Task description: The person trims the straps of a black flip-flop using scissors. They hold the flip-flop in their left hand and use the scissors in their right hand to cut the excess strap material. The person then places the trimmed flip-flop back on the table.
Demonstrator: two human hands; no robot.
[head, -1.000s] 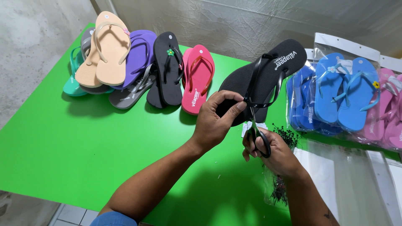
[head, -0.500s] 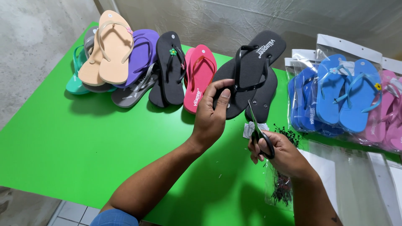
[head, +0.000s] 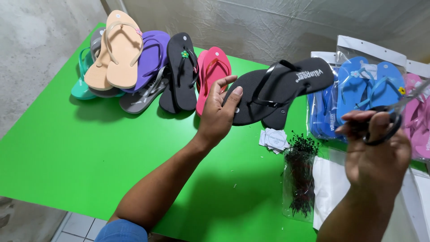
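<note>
Now my left hand (head: 219,114) grips a pair of black flip-flops (head: 280,89) by the heel end, held up in the middle of the frame, above the green table (head: 89,152). My right hand (head: 376,152), at the right edge, is closed round black scissors (head: 387,123), blades pointing up-right. Below the flip-flops lie small white tags (head: 274,139) & a clear bag of black plastic ties (head: 299,179). Upper left: a pile of flip-flops, tan (head: 116,51), purple (head: 152,56), black (head: 181,71), pink (head: 212,74). Far right: blue flip-flops in clear bags (head: 363,87), pink ones (head: 419,121) next to them.
</note>
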